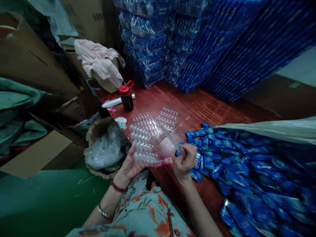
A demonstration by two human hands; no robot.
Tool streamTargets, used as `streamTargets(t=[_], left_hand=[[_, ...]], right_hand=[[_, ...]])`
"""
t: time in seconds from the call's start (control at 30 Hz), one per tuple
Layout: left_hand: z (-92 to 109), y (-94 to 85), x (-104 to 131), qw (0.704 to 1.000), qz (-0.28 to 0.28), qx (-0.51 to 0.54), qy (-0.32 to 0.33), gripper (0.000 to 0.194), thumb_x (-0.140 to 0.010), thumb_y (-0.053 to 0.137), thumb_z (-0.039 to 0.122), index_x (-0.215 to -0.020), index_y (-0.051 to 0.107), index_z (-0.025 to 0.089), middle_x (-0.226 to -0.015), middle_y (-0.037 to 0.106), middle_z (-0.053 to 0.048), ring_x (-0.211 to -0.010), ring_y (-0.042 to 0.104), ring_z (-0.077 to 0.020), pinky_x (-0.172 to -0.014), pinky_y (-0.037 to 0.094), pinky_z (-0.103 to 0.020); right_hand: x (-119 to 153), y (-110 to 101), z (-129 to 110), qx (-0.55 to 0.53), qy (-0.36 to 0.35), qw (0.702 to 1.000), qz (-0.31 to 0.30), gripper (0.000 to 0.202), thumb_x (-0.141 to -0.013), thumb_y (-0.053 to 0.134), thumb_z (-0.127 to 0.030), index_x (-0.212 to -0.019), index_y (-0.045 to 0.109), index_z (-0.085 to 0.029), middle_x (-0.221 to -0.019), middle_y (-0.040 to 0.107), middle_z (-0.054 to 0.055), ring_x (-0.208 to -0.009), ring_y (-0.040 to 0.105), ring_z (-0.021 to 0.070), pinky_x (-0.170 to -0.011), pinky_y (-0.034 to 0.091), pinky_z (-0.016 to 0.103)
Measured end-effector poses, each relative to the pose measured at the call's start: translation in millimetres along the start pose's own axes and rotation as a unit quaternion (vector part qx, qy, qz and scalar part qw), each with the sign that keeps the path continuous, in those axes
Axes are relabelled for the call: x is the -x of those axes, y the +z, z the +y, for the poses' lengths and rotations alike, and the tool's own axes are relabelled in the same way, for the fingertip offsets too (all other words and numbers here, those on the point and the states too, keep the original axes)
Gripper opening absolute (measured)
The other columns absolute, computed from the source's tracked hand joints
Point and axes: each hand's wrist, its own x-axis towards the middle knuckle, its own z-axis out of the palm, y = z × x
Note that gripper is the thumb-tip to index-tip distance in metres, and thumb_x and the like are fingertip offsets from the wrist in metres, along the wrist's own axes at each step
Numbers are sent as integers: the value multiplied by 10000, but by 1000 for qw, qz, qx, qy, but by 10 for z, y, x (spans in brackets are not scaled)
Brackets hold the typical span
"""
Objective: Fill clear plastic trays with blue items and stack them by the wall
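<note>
Plastic tray [144, 144] gripped in left hand [134, 165], right hand [184, 161] pinched closed (on what, unclear) beside it.

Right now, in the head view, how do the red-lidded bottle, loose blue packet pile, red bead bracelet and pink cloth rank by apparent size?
Largest to smallest:
1. Loose blue packet pile
2. Pink cloth
3. Red-lidded bottle
4. Red bead bracelet

Dim light glints on the clear tray [143, 143] and far wrapped stacks [148, 42], while blur softens the near right.
</note>
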Motion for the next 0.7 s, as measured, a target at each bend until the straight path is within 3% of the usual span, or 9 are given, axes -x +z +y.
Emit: streamTargets(t=[0.07, 0.13, 0.2, 0.3, 0.43, 0.57, 0.63, 0.7], left_hand=[[48, -19, 11, 1000, 14, 1, 19, 493, -785, 620, 485, -1152, 561, 161, -1121, 651, -109, -1051, 588, -312, -928, 421, -585], [79, -22, 0, 999, 29, -2, 30, 480, -810, 585, 490, -1164, 551, 168, -1122, 651, -108, -1027, 601, -300, -907, 443, -569], [77, -10, -29, 998, 46, -11, 29, 466, -839, 544, 488, -1176, 542, 166, -1114, 652, -111, -1010, 610, -290, -889, 464, -541], [16, 18, -83, 998, 57, -24, 13, 465, -848, 526, 495, -1154, 558, 146, -1059, 670, -112, -946, 631, -263, -859, 493, -466], [-86, 34, -108, 999, 39, -17, -25, 428, -807, 597, 481, -1037, 616, 120, -968, 692, -98, -836, 642, -213, -781, 515, -345], [-130, 19, -68, 997, 10, -24, -79, 470, -736, 663, 518, -984, 635, 120, -931, 695, -95, -853, 638, -234, -812, 501, -379], [-127, 15, -41, 995, -5, -34, -90, 517, -712, 671, 549, -1003, 631, 123, -948, 691, -101, -883, 632, -259, -847, 485, -428], [-109, 16, -20, 996, -13, -43, -82, 533, -724, 652, 560, -1040, 622, 132, -969, 688, -105, -884, 631, -263, -859, 477, -465]], right_hand=[[22, -44, 145, 69, -116, 987, -86, 170, -853, 462, -111, -922, 580, -211, -834, 581, 49, -840, 542, 187, -780, 413, 347], [71, -74, 181, 95, -148, 970, -170, 189, -843, 487, -110, -935, 615, -214, -863, 595, 61, -875, 537, 202, -800, 411, 367], [130, -92, 90, 48, -110, 974, -191, 180, -844, 512, -135, -949, 635, -214, -878, 593, 63, -875, 535, 199, -784, 427, 359], [162, -95, -188, -110, -11, 971, -211, 164, -833, 574, -192, -974, 653, -220, -890, 602, 53, -860, 551, 180, -751, 457, 327], [42, -69, -427, -276, 103, 894, -337, 82, -816, 623, -254, -796, 698, -225, -740, 643, 12, -741, 577, 149, -694, 461, 290], [-100, -89, -380, -360, 197, 805, -429, 162, -787, 655, -327, -699, 711, -203, -633, 627, 3, -622, 557, 124, -585, 431, 247], [-124, -107, -356, -367, 209, 788, -448, 196, -787, 648, -347, -681, 707, -193, -624, 625, 5, -614, 553, 122, -579, 423, 243], [-107, -111, -380, -350, 210, 806, -428, 210, -809, 616, -337, -680, 688, -187, -640, 625, 6, -626, 551, 123, -594, 418, 246]])
